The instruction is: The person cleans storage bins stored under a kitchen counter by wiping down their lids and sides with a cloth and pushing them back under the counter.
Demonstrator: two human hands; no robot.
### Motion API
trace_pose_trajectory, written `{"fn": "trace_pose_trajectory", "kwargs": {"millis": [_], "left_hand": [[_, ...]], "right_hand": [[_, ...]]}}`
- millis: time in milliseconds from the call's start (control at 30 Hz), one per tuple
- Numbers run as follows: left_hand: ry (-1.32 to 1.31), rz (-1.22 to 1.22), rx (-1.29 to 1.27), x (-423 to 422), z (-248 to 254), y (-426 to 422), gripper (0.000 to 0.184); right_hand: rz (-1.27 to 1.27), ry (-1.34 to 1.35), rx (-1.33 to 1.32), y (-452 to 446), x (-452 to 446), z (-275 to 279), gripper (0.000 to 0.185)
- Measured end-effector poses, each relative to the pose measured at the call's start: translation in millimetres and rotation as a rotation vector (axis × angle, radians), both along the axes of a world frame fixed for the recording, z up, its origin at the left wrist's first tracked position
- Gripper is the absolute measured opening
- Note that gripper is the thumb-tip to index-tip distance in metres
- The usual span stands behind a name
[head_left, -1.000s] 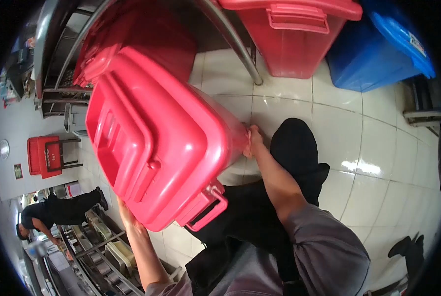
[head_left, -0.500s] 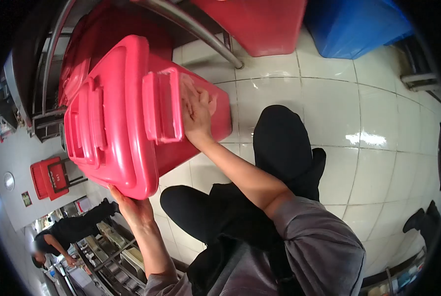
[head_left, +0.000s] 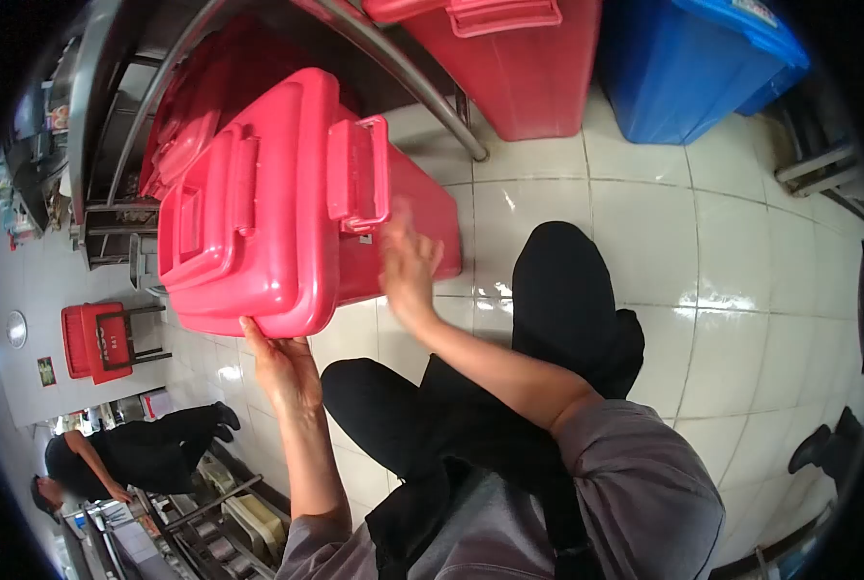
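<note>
Pink plastic under the left hand (head_left: 289, 375): clamps the lid (head_left: 282, 188) at its six o'clock edge, thumb on the rim, fingers tucked beneath. Holds the right hand (head_left: 410, 275), blurred, near the handle (head_left: 351, 174), at four o'clock on the bin (head_left: 420, 198); cannot tell whether apart, together or touching. Has the bin at ten o'clock from mid-view. Farther out, shows a red bin (head_left: 533, 77) at one, a blue bin (head_left: 678, 82) at two, a dark-clothed person (head_left: 156, 454) at eight, and a red box (head_left: 88, 338) near nine.
</note>
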State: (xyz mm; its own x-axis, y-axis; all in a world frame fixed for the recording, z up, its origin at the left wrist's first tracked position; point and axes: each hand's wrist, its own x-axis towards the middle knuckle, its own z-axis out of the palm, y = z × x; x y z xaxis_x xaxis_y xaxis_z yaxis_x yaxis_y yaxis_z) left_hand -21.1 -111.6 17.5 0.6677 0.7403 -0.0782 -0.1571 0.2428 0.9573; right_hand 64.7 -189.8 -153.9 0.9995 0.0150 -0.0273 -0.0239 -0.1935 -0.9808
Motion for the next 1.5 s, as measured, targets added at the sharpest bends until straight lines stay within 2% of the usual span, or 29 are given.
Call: {"fn": "trace_pose_trajectory", "kwargs": {"millis": [33,100,133,200,233,333,367,400,433,500,600,633,700,800,900,967,1000,1100,1167,1267,1367,1467,1500], "left_hand": [[-0.014,-0.008,-0.017,-0.9,-0.8,0.2,0.051],[-0.042,-0.028,-0.050,-1.5,-2.8,1.8,0.050],[-0.052,-0.002,-0.046,0.2,0.0,-2.6,0.050],[-0.073,-0.013,-0.071,1.2,-5.4,-1.7,0.050],[-0.074,-0.017,-0.077,-1.2,-4.7,0.5,0.050],[-0.085,-0.025,-0.043,-0.2,0.5,-10.1,0.052],[-0.084,-0.017,-0.030,1.3,1.4,-12.2,0.052],[-0.079,-0.007,-0.052,1.7,-0.3,-12.7,0.051],[-0.071,0.002,-0.068,0.9,-2.1,-10.5,0.050],[-0.066,0.013,-0.073,2.8,-0.1,-8.1,0.049],[-0.048,0.013,-0.059,4.2,3.0,-15.0,0.051],[-0.044,0.003,-0.056,2.8,2.3,-14.6,0.051],[-0.049,-0.017,-0.048,3.6,1.2,-12.1,0.052],[-0.023,-0.037,-0.050,5.2,-1.2,-10.6,0.055],[-0.055,-0.032,-0.021,9.7,0.8,-14.3,0.056],[-0.068,-0.039,-0.042,9.3,-1.1,-11.7,0.057],[-0.069,-0.040,-0.051,9.3,-1.4,-11.7,0.057],[-0.063,-0.018,-0.084,7.2,-1.8,-13.5,0.056],[-0.068,-0.042,-0.107,6.8,-0.6,-13.9,0.057],[-0.082,-0.050,-0.110,7.2,-1.7,-12.8,0.056],[-0.115,-0.080,-0.085,5.5,-3.2,-12.2,0.055],[-0.084,-0.051,-0.091,6.6,-2.3,-12.4,0.054],[-0.091,-0.048,-0.092,7.6,-1.3,-11.7,0.054]], "right_hand": [[-0.053,-0.220,-0.033,-5.6,-4.6,24.8,0.044],[-0.002,-0.208,0.122,-7.3,3.4,31.0,0.034],[0.108,0.037,0.300,-7.8,13.4,8.2,0.029],[0.164,0.190,0.564,-19.8,57.4,-22.5,0.024],[0.107,0.116,0.665,-26.4,79.3,-27.2,0.024],[0.086,0.090,0.802,-64.0,122.1,72.7,0.025],[0.079,0.006,0.894,-58.0,127.9,94.3,0.022],[0.037,-0.224,0.556,-47.6,124.2,100.7,0.026],[-0.030,-0.385,0.354,-51.1,99.0,124.9,0.031],[0.009,-0.414,0.570,-48.5,60.7,118.8,0.035],[-0.055,-0.458,0.553,-40.9,48.3,97.2,0.035],[-0.018,-0.336,0.402,-47.4,65.5,105.7,0.035],[0.028,-0.389,0.217,-43.4,123.6,99.5,0.034],[0.024,-0.351,0.208,-37.3,142.1,96.4,0.032],[0.037,-0.464,0.346,-48.9,82.5,90.5,0.031],[0.128,-0.458,0.312,-73.3,59.9,89.4,0.027],[0.178,-0.452,0.291,-85.5,54.5,94.1,0.026],[0.035,-0.456,0.309,-100.9,66.2,149.9,0.026],[0.195,-0.394,0.005,-85.0,42.5,148.9,0.032],[0.192,-0.612,0.209,-57.9,-24.4,129.9,0.059],[0.298,-0.409,0.243,-68.3,-29.1,132.6,0.049],[0.150,-0.423,0.318,-49.3,4.4,116.7,0.033],[0.171,-0.429,0.334,-46.9,0.3,115.1,0.028]]}}
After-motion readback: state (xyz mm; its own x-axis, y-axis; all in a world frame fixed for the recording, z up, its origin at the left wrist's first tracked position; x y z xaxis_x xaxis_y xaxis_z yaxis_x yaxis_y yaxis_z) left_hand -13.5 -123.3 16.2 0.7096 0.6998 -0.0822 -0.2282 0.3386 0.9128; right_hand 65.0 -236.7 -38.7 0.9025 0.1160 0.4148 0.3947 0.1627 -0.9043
